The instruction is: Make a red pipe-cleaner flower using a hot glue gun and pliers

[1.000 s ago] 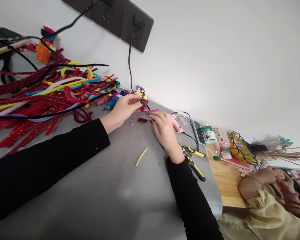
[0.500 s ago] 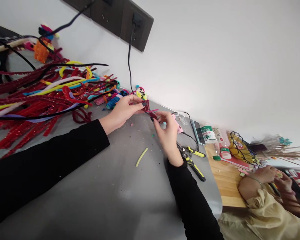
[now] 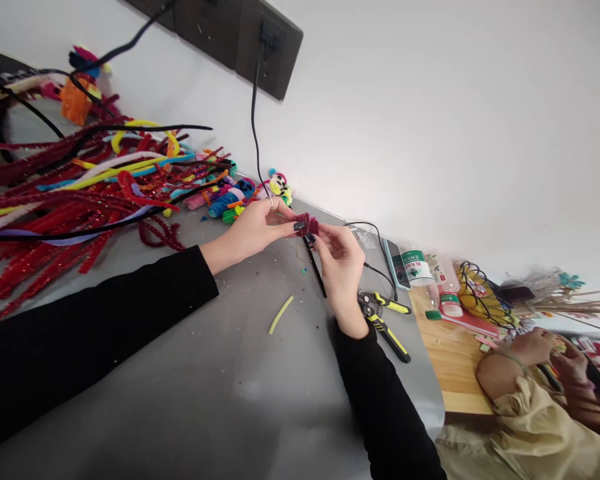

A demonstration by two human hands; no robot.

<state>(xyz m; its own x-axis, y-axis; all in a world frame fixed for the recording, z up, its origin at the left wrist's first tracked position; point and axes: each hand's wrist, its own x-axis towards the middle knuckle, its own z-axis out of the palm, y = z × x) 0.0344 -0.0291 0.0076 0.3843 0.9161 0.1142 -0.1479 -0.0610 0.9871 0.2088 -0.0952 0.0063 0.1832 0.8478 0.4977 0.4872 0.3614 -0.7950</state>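
Observation:
My left hand (image 3: 253,230) pinches one side of a small dark red fuzzy pipe-cleaner piece (image 3: 309,224), thumb and forefinger pressed together. From the other side my right hand (image 3: 343,261) grips the same piece, its fingers curled and their tips partly hidden. A thin black strip (image 3: 317,268) slants down from under the piece, beside my right palm; whether it is joined to it I cannot tell. On the grey table (image 3: 190,387) below the hands lies a short yellow-green pipe-cleaner length (image 3: 281,315). Pliers with black and yellow handles (image 3: 387,327) rest beside my right wrist.
Red and mixed-colour pipe cleaners (image 3: 80,213) spread over the left side. Small fuzzy figures (image 3: 233,199) lie along the wall. A phone (image 3: 396,264) and bottles (image 3: 420,270) stand to the right. A co-worker's hands (image 3: 555,353) are at far right; a cable (image 3: 255,120) hangs from the socket.
My hands have come closer together on the dark red piece, which now looks bunched up. The pink strip that stuck out is no longer visible, and the black strip shows below.

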